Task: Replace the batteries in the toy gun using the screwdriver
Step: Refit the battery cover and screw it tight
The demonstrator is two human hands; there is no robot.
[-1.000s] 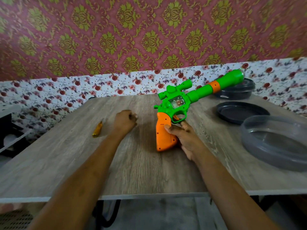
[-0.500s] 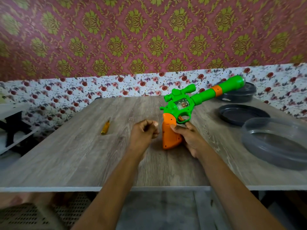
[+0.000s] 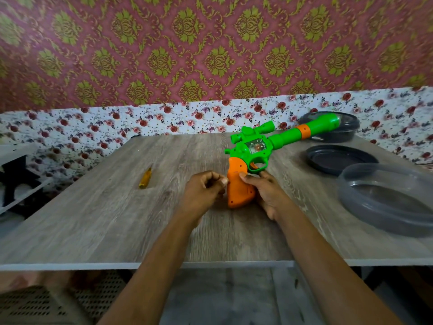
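Observation:
A green toy gun [image 3: 276,140] with an orange grip [image 3: 237,186] lies on the wooden table [image 3: 98,221], its barrel pointing to the far right. My right hand [image 3: 268,194] holds the grip from the right, with the thumb on its side. My left hand [image 3: 202,191] is curled into a loose fist right beside the grip's left edge, and nothing shows inside it. A small yellow screwdriver [image 3: 145,177] lies on the table, left of both hands and apart from them.
Right of the gun lies a black round lid [image 3: 337,159]. A translucent grey round container [image 3: 386,202] sits nearer the right front, and a black container [image 3: 337,131] stands behind the barrel tip. A dark rack [image 3: 16,181] stands left of the table.
My left hand has moved right across the table from near the screwdriver to the gun's orange grip. My right hand kept its hold on the grip.

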